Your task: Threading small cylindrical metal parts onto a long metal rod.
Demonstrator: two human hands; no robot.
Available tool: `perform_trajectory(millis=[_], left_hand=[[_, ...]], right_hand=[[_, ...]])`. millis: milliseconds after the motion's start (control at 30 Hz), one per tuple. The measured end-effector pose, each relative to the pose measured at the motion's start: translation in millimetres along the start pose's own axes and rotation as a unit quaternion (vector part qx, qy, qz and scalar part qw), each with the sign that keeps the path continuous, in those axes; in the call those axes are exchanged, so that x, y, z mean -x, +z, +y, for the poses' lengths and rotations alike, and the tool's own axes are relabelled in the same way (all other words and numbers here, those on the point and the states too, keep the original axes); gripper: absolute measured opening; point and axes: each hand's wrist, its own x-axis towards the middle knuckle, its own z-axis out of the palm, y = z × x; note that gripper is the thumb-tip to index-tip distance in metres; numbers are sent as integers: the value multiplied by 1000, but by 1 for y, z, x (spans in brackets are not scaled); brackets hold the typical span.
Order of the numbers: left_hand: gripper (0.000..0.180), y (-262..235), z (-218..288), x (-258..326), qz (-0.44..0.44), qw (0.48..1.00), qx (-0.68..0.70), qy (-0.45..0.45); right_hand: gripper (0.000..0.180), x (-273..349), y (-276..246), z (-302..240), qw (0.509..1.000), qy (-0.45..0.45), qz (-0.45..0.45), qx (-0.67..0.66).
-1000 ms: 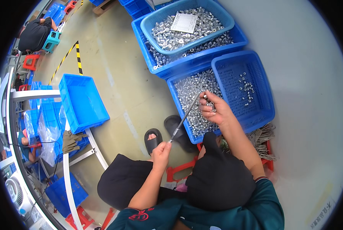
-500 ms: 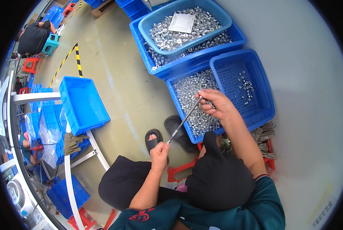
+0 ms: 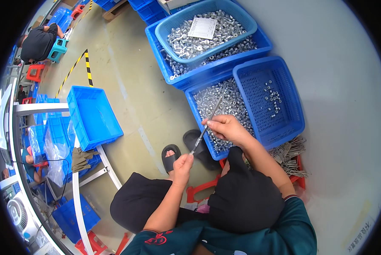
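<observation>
A thin grey metal rod (image 3: 214,110) slants between my hands, its far end sticking up over the blue crate (image 3: 192,98) of small silvery metal sleeves (image 3: 224,95). My left hand (image 3: 183,168) is closed round the near, shinier end of the rod, above my knees. Farther up, around its middle, my right hand (image 3: 227,128) pinches the rod between thumb and fingers; the curled fingers hide whether anything else is in that hand. Resting partly over the crate, a blue perforated basket (image 3: 252,112) has several loose sleeves scattered on its bottom.
A light-blue basket (image 3: 160,32) heaped with metal parts and a paper slip sits on another blue crate (image 3: 177,80). Metal rods (image 3: 289,157) lie bundled by my right knee. At left are a blue bin (image 3: 95,114) and white frame (image 3: 75,199). Another person (image 3: 39,42) sits far left.
My right hand has moved from the rod's far end down to about its middle, leaving that end bare. My left hand has shifted slightly right and up with the rod.
</observation>
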Motion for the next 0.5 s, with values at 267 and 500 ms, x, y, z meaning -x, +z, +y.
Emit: perform_trajectory(millis=[267, 500], left_hand=[[34, -5, 2, 4, 20, 998, 48, -42], [35, -10, -15, 11, 29, 999, -23, -9]], right_hand=[[29, -15, -38, 20, 924, 95, 41, -368], [19, -21, -44, 31, 861, 58, -35, -505]])
